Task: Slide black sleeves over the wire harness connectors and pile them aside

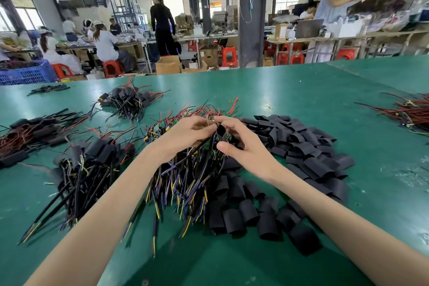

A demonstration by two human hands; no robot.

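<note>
Both hands meet above the middle of the green table (290, 90). My left hand (185, 134) pinches a wire harness (204, 160) near its connector end, and its black and coloured leads trail down toward me. My right hand (241, 144) holds a black sleeve (221, 131) between fingers and thumb, right at the harness end. Under the hands lies a heap of unsleeved harnesses (183, 181). A spread of loose black sleeves (299, 146) lies to the right and in front. A pile of sleeved harnesses (92, 160) sits to the left.
More sleeved piles lie at the far left (32, 134) and further back (128, 100). Red-wired harnesses (408, 111) lie at the right edge. A blue crate (25, 72) stands beyond the table. Several people work at benches behind.
</note>
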